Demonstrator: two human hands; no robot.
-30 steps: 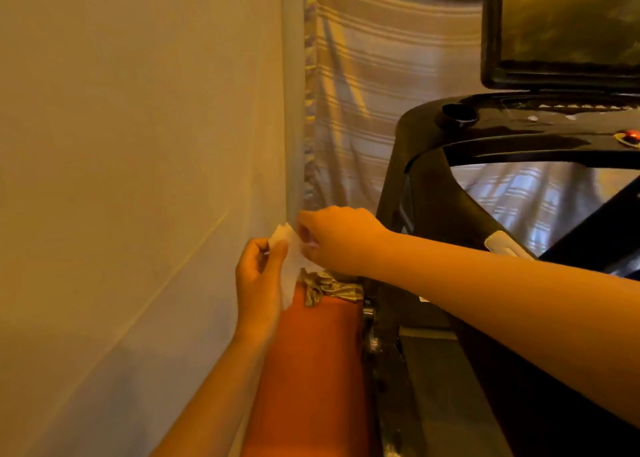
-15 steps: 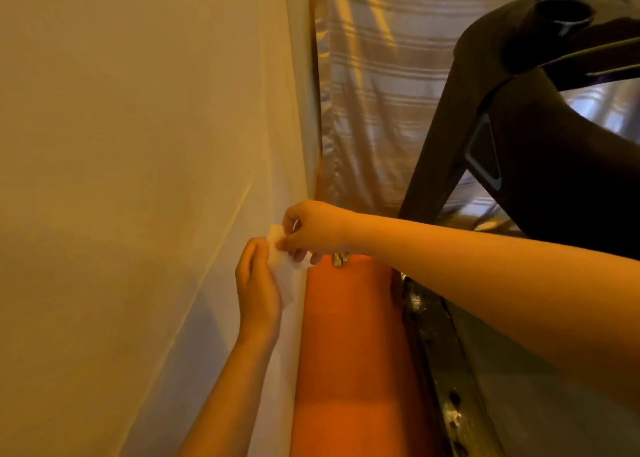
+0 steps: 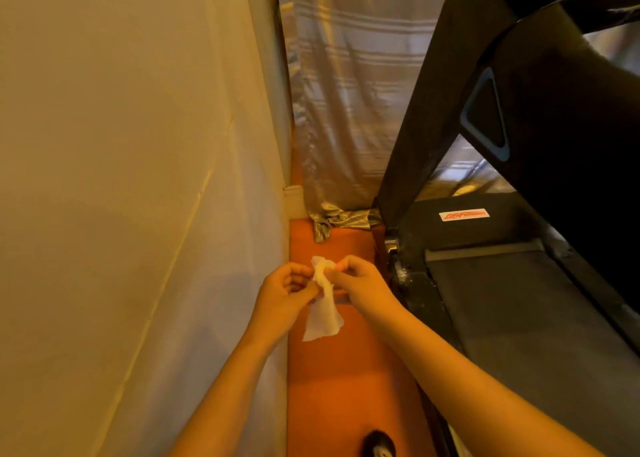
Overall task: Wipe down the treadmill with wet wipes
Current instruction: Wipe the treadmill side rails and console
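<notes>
The left hand (image 3: 282,295) and the right hand (image 3: 362,283) are being held close together, low over a strip of orange floor (image 3: 339,387). A white wet wipe (image 3: 323,313) is being pinched between them. Both sets of fingers are being kept curled: the bunched top of the wipe is being gripped by the fingertips of each hand, while its lower part is being left to hang loose below the hands.

The treadmill (image 3: 485,235) is being kept to the right of the hands, and the wipe is being held apart from it, touching no part of it. The grey belt (image 3: 519,321) is being shown running from far to near along the right side. A black upright (image 3: 433,110) is being seen slanting up from the deck's far left corner. A red-and-white label (image 3: 464,215) is being displayed on the far cover.

The left side is being taken up by a pale wall (image 3: 121,179). On the far side a striped curtain (image 3: 346,93) is being seen, its hem bunched on the floor. At the near edge a dark rounded object (image 3: 379,444) is being cut off; what it is cannot be told.
</notes>
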